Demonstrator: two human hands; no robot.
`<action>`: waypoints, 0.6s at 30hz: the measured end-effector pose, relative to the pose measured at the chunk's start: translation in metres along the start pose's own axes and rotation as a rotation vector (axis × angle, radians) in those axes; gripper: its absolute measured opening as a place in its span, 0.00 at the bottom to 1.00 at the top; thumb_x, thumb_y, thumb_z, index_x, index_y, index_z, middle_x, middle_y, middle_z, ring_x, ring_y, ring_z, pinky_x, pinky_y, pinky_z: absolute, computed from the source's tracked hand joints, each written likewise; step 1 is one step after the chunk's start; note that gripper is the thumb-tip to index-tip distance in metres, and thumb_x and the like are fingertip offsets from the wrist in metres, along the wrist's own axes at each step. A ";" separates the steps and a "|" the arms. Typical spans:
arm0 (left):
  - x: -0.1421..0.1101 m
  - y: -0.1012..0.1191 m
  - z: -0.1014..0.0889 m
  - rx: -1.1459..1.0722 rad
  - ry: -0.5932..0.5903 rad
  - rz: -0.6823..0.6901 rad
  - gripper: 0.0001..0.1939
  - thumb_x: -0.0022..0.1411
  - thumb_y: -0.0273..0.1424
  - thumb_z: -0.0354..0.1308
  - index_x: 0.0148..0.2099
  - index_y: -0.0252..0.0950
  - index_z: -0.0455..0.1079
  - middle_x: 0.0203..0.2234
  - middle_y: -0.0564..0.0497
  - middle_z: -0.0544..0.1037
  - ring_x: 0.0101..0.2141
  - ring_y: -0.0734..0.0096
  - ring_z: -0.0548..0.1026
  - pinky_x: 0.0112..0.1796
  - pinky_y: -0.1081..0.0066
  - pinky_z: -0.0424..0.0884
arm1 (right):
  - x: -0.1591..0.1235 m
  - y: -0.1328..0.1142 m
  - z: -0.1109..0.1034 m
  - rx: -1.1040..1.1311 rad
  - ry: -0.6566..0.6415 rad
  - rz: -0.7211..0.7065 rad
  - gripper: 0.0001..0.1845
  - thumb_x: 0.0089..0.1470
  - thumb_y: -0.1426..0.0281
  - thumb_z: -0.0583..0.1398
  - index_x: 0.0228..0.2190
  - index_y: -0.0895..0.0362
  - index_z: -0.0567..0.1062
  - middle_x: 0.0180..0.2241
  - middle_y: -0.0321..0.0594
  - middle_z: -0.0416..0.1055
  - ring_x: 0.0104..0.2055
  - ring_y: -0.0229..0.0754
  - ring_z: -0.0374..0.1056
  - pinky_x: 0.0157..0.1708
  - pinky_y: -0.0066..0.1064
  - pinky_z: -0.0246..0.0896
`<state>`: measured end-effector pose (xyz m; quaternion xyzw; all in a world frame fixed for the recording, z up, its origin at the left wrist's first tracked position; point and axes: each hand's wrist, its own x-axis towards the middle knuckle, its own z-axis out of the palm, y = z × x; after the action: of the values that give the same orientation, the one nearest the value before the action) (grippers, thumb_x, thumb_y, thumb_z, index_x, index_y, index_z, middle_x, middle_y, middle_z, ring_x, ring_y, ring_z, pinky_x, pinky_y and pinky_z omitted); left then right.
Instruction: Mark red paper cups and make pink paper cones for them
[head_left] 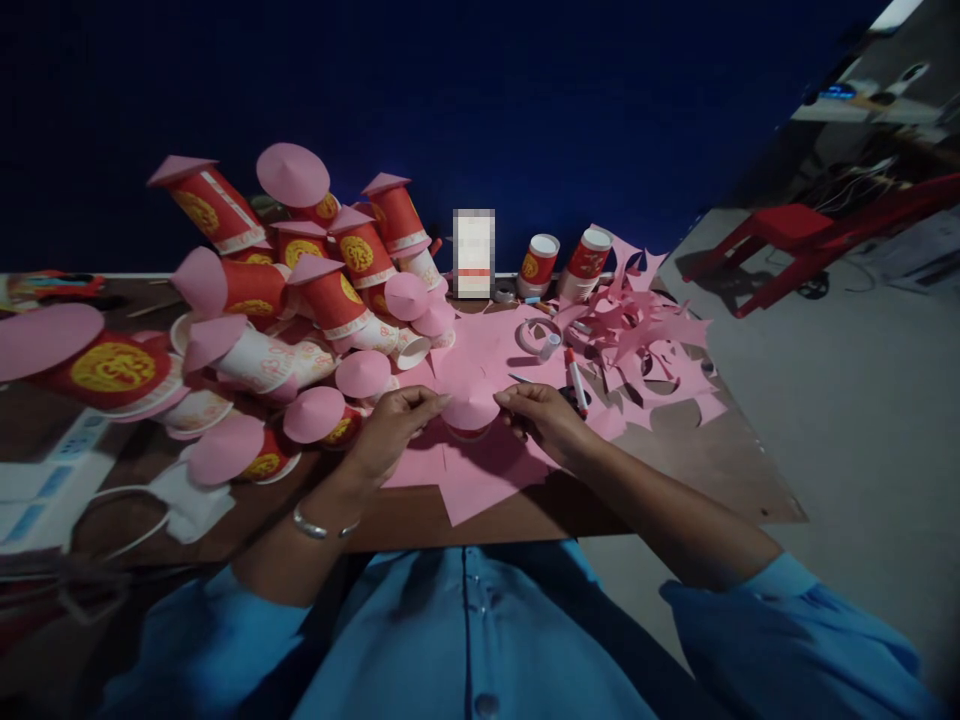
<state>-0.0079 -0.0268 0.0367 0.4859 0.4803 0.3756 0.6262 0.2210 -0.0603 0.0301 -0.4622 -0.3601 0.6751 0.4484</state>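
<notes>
Between my two hands a pink paper cone sits point up over a paper cup, of which only a red strip of rim or wall shows below it. My left hand pinches the cone's left edge between thumb and fingertips. On the opposite edge my right hand pinches it the same way. Under them lie pink paper sheets on the brown table. Just beyond my right hand are a red-and-white marker and scissors, partly hidden.
Many red and white paper cups with pink cone tops are heaped at the left. Pink paper offcuts pile up at the right, near two cups without cones. A tape roll lies between. A red stool stands beyond the table.
</notes>
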 end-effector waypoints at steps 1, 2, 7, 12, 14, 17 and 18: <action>0.001 0.000 0.000 -0.001 0.004 -0.003 0.25 0.46 0.49 0.77 0.27 0.34 0.72 0.20 0.58 0.64 0.21 0.81 0.57 0.23 0.75 0.49 | 0.001 0.001 -0.001 -0.005 0.000 -0.002 0.27 0.42 0.49 0.76 0.21 0.56 0.74 0.18 0.31 0.69 0.18 0.30 0.58 0.18 0.26 0.46; 0.002 -0.001 0.000 -0.002 0.005 -0.007 0.26 0.46 0.50 0.77 0.27 0.34 0.71 0.20 0.59 0.64 0.21 0.81 0.56 0.23 0.75 0.49 | 0.002 0.002 -0.001 -0.008 0.000 -0.004 0.27 0.42 0.49 0.75 0.21 0.56 0.73 0.18 0.31 0.68 0.18 0.30 0.59 0.18 0.26 0.46; 0.007 -0.004 0.000 0.020 0.013 -0.031 0.27 0.47 0.51 0.76 0.26 0.35 0.69 0.20 0.59 0.63 0.21 0.81 0.56 0.23 0.75 0.47 | 0.005 0.004 -0.001 -0.029 0.001 0.008 0.28 0.41 0.48 0.75 0.21 0.56 0.72 0.17 0.30 0.67 0.16 0.30 0.58 0.15 0.25 0.44; 0.009 -0.007 0.000 -0.014 0.015 -0.090 0.28 0.43 0.52 0.77 0.26 0.35 0.68 0.20 0.59 0.64 0.21 0.81 0.58 0.22 0.76 0.48 | 0.008 0.007 0.000 -0.027 0.003 0.059 0.28 0.40 0.48 0.75 0.22 0.56 0.73 0.15 0.30 0.67 0.14 0.30 0.57 0.12 0.24 0.40; 0.009 -0.008 0.000 -0.037 0.011 -0.113 0.29 0.42 0.51 0.77 0.26 0.35 0.68 0.19 0.58 0.65 0.21 0.81 0.59 0.22 0.76 0.49 | 0.008 0.007 0.000 -0.027 0.000 0.066 0.28 0.38 0.48 0.76 0.21 0.56 0.72 0.14 0.29 0.65 0.14 0.30 0.56 0.12 0.24 0.40; 0.010 -0.010 0.001 -0.087 0.001 -0.161 0.28 0.41 0.50 0.78 0.26 0.36 0.68 0.19 0.58 0.66 0.20 0.81 0.60 0.22 0.77 0.48 | 0.008 0.005 0.002 -0.023 -0.009 0.079 0.28 0.37 0.48 0.76 0.20 0.56 0.71 0.14 0.29 0.66 0.14 0.30 0.56 0.12 0.24 0.39; 0.011 -0.011 0.001 -0.108 -0.003 -0.175 0.28 0.41 0.50 0.78 0.27 0.36 0.68 0.19 0.58 0.66 0.20 0.81 0.60 0.21 0.77 0.48 | 0.008 0.005 0.002 -0.020 -0.011 0.088 0.28 0.38 0.47 0.75 0.20 0.56 0.71 0.14 0.29 0.66 0.14 0.30 0.56 0.12 0.24 0.39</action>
<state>-0.0041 -0.0196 0.0240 0.4083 0.4991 0.3439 0.6826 0.2162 -0.0549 0.0241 -0.4783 -0.3486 0.6929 0.4119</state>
